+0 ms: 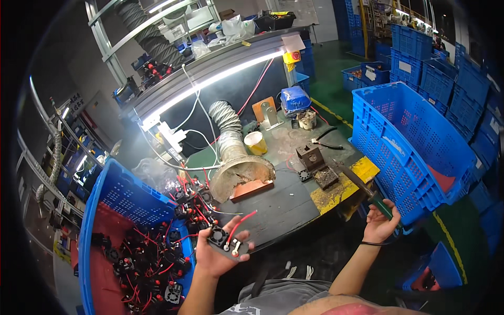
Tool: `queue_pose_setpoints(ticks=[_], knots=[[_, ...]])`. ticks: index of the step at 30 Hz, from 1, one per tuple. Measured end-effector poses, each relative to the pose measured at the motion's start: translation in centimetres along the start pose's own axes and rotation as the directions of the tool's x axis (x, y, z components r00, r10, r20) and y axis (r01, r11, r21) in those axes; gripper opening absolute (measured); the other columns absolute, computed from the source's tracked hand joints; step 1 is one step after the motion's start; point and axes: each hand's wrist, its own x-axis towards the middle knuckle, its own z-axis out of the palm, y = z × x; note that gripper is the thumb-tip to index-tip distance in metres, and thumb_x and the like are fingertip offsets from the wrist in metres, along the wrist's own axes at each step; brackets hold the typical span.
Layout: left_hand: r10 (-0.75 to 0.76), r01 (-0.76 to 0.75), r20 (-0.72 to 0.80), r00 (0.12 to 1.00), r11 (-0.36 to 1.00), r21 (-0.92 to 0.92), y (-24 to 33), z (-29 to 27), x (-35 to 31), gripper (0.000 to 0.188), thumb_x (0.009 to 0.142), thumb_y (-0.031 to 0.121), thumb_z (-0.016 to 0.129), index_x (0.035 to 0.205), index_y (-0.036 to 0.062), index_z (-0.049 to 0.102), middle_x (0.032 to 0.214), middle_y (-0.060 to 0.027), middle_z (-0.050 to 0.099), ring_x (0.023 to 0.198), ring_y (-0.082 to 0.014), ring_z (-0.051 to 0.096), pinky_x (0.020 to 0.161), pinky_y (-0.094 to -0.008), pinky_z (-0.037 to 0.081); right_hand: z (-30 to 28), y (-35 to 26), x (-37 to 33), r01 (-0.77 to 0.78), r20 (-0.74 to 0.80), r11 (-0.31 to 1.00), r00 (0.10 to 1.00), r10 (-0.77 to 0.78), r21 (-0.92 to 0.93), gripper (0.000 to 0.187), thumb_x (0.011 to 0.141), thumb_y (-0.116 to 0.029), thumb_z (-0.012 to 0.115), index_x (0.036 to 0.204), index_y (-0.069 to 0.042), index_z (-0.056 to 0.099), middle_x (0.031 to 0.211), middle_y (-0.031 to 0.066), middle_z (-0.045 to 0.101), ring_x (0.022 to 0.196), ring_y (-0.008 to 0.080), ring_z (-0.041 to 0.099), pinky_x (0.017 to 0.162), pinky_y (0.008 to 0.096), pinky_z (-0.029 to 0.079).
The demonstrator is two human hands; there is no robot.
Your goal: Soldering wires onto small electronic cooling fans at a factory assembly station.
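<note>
In my left hand (211,258), held palm up in front of the bench, lies a small black fan assembly (218,236) with a red wire and a white-and-metal terminal; my fingers curl around it. My right hand (381,224) grips the green handle of a soldering iron (380,205). Its long metal shaft points left and away, towards the dark metal iron stand (311,157) at the bench's right edge. A small tray of dark residue (326,178) sits just in front of the stand.
Left, a blue crate (89,231) holds many black fan parts with red wires, and more lie piled on the bench. A flexible duct hood (242,173) stands mid-bench beside a yellow-white cup (255,143). Right stands a large blue crate (391,142), with stacked crates behind.
</note>
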Motion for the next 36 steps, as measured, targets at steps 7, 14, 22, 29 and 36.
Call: queue_pose_setpoints(ticks=[7,14,22,29,36], knots=[[0.144,-0.145,0.017,0.989,0.987,0.074,0.4,0.3,3.2,0.06,0.077,0.046,0.053,0.13,0.018,0.05,0.119,-0.0133,0.054,0.116,-0.0364,0.043,0.089,-0.0499,0.037,-2.0,-1.3,-0.8,-0.026,0.05,0.995,0.999,0.021,0.096,0.038,0.089,-0.038,0.047,0.097,-0.004,0.061,0.08,0.0129,0.069,0.064,0.0222,0.067,0.042,0.0251,0.047],[0.17,-0.175,0.096,0.981,0.983,0.046,0.3,-0.8,7.7,0.052,0.087,0.036,0.051,0.131,0.0101,0.047,0.101,-0.0087,0.057,0.13,-0.0375,0.034,0.103,-0.0556,0.03,-2.6,-3.1,-0.6,0.044,0.098,0.998,0.994,-0.049,0.043,0.041,0.088,-0.037,0.044,0.099,-0.002,0.062,0.08,0.0206,0.067,0.057,0.0221,0.061,0.046,0.0251,0.043],[0.262,-0.272,0.083,0.961,0.951,0.146,0.8,-5.9,11.4,0.051,0.083,0.028,0.051,0.126,0.0001,0.05,0.099,-0.0127,0.061,0.128,-0.0415,0.037,0.105,-0.0523,0.033,-4.9,-2.1,0.0,0.016,-0.078,0.994,0.997,-0.025,-0.109,0.043,0.088,-0.037,0.041,0.099,0.0,0.061,0.077,0.023,0.065,0.054,0.0204,0.056,0.05,0.025,0.041],[0.517,-0.422,-0.072,0.853,0.765,0.486,3.1,-8.7,12.7,0.052,0.071,0.01,0.046,0.118,-0.0091,0.055,0.107,-0.0212,0.062,0.109,-0.0395,0.055,0.102,-0.0485,0.039,-6.6,0.6,2.5,-0.022,-0.027,0.998,0.999,0.021,-0.054,0.046,0.088,-0.036,0.041,0.103,0.004,0.06,0.086,0.0282,0.064,0.058,0.0228,0.055,0.047,0.0266,0.04],[0.679,-0.506,-0.075,0.73,0.611,0.609,4.5,-7.8,14.2,0.059,0.064,0.003,0.043,0.121,-0.0124,0.051,0.11,-0.0209,0.059,0.102,-0.0314,0.06,0.095,-0.0417,0.047,-7.1,3.3,4.0,-0.093,0.048,0.995,0.994,0.094,-0.032,0.046,0.089,-0.034,0.04,0.107,0.005,0.057,0.087,0.0281,0.063,0.058,0.0246,0.054,0.047,0.0271,0.04]])
